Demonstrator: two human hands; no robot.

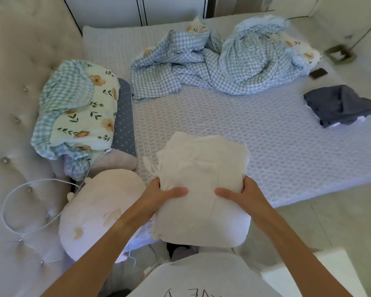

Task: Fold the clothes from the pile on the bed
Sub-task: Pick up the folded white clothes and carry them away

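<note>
I have both grips clamped on the folded cream garment (201, 185), left hand (159, 194) and right hand (242, 196) at its sides; I judge it soft, light, floppy, best supported underneath.

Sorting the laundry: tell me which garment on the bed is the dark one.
The dark grey folded garment at the bed's right edge; the cream garment in both hands is pale.

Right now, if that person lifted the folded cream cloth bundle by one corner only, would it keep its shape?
Probably not. The folded cream cloth bundle looks soft and wrinkled, so it would likely flop open. Both the left hand and the right hand grip its sides, which suggests it needs support. It seems light, and a drawstring dangles loose.
</note>
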